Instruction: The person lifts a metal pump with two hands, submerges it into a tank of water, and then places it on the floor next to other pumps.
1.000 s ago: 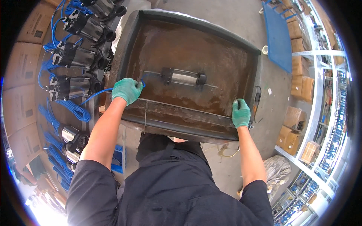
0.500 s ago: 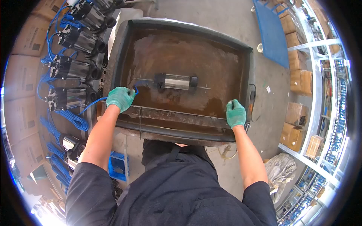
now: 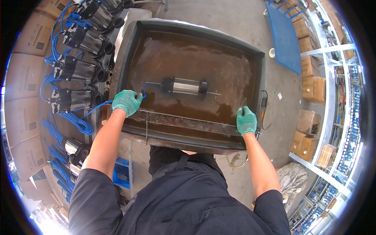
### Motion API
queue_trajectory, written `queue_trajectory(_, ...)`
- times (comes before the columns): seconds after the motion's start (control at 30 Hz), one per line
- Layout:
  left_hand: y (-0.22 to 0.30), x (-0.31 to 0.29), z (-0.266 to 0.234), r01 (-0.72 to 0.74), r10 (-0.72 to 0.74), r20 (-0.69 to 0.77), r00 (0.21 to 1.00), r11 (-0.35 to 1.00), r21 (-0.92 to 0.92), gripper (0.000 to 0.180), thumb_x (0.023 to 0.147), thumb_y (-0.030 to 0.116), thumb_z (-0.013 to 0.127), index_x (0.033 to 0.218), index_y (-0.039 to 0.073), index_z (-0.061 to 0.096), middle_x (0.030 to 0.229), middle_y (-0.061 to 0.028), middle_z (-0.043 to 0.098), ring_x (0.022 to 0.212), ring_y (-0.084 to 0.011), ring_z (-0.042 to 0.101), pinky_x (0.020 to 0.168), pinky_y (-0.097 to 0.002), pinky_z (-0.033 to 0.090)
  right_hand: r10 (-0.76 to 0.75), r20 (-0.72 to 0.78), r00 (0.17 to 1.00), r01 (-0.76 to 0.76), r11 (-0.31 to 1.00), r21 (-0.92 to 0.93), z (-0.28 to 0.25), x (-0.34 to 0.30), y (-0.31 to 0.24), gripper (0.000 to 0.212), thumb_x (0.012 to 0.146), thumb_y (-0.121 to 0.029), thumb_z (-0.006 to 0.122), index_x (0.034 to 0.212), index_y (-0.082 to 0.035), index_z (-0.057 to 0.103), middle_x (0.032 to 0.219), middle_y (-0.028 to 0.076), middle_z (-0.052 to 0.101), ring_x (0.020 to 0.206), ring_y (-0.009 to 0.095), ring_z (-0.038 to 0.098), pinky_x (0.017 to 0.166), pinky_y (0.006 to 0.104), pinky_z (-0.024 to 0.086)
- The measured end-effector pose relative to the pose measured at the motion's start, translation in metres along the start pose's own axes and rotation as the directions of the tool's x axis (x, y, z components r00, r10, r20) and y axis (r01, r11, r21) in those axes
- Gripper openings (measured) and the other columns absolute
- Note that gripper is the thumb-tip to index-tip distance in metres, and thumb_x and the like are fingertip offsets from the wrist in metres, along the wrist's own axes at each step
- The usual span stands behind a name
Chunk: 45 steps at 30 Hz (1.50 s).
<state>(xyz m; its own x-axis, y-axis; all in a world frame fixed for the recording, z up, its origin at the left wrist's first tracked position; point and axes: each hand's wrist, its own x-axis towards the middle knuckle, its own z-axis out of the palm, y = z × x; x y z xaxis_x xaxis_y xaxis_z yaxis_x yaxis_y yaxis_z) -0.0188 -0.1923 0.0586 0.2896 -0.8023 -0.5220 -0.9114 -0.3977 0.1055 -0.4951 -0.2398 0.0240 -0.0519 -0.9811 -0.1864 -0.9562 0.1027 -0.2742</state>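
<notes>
At left, the gloved left hand (image 3: 127, 102) is closed on a blue cable (image 3: 100, 106) at the left edge of the dark tank (image 3: 127, 58), toward its near corner. At centre, the cylindrical motor (image 3: 185, 86) (silver body, black ends) appears to lie in brown liquid (image 3: 196, 51) between the tank's left and right edges, its long axis roughly parallel to the near edge. It lies ahead and to the right of the left hand, which is nearer, and ahead and to the left of the other. At right, the gloved right hand (image 3: 246, 120), well apart from the left, is loosely curled by the near right corner; whether it grips anything cannot be told. Relative to half a second earlier, the whole view has slid slightly; motor and hands keep nearly the same places in the tank.
</notes>
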Motion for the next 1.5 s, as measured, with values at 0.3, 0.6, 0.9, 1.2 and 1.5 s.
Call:
queue_trajectory(0.3,-0.007,0.003,0.009,-0.041,0.04,-0.072,0.997,0.999,-0.017,0.045,0.099,0.043,0.053,0.088,0.007,0.078,0.095,-0.0199,0.073,0.093,-0.0419,0.069,0.086,-0.0498,0.055,-0.01,-0.019,1.0,0.011,1.0,0.022,-0.002,-0.001,-0.002,0.029,0.099,-0.034,0.055,0.096,-0.008,0.066,0.094,0.023,0.071,0.091,0.047,0.066,0.078,0.0558,0.051)
queue_trajectory(0.6,-0.006,0.0,0.007,-0.046,0.046,-0.064,0.997,0.999,-0.001,0.044,0.1,0.044,0.053,0.092,0.009,0.079,0.098,-0.0184,0.074,0.096,-0.0408,0.069,0.088,-0.0486,0.055,-0.002,-0.003,1.0,0.002,1.0,0.017,-0.001,0.0,-0.002,0.028,0.099,-0.033,0.055,0.096,-0.008,0.066,0.095,0.023,0.07,0.091,0.048,0.066,0.079,0.0558,0.052)
queue_trajectory(0.9,-0.003,0.0,0.003,-0.028,0.028,-0.021,0.999,1.0,0.009,0.04,0.099,0.042,0.056,0.099,0.01,0.08,0.101,-0.0183,0.074,0.098,-0.0399,0.069,0.09,-0.047,0.055,-0.013,0.0,1.0,0.013,1.0,0.0,0.0,0.0,-0.001,0.028,0.099,-0.033,0.055,0.096,-0.008,0.066,0.096,0.024,0.071,0.091,0.047,0.066,0.079,0.0562,0.052)
queue_trajectory(1.2,-0.008,0.004,0.01,-0.042,0.042,-0.077,0.996,0.999,-0.003,0.043,0.099,0.043,0.055,0.092,0.009,0.079,0.096,-0.019,0.074,0.095,-0.0413,0.069,0.087,-0.0485,0.055,-0.003,-0.007,1.0,0.003,1.0,0.012,0.003,0.001,0.002,0.028,0.099,-0.034,0.055,0.097,-0.008,0.067,0.095,0.023,0.071,0.091,0.047,0.067,0.079,0.0557,0.052)
queue_trajectory(1.5,-0.007,0.003,0.009,-0.025,0.026,-0.045,0.999,1.0,0.011,0.042,0.099,0.043,0.055,0.094,0.009,0.079,0.097,-0.0188,0.074,0.095,-0.0408,0.069,0.087,-0.0481,0.055,-0.007,-0.002,1.0,0.007,1.0,0.013,0.001,0.0,-0.002,0.029,0.1,-0.034,0.055,0.096,-0.007,0.067,0.094,0.022,0.071,0.09,0.046,0.068,0.078,0.0547,0.052)
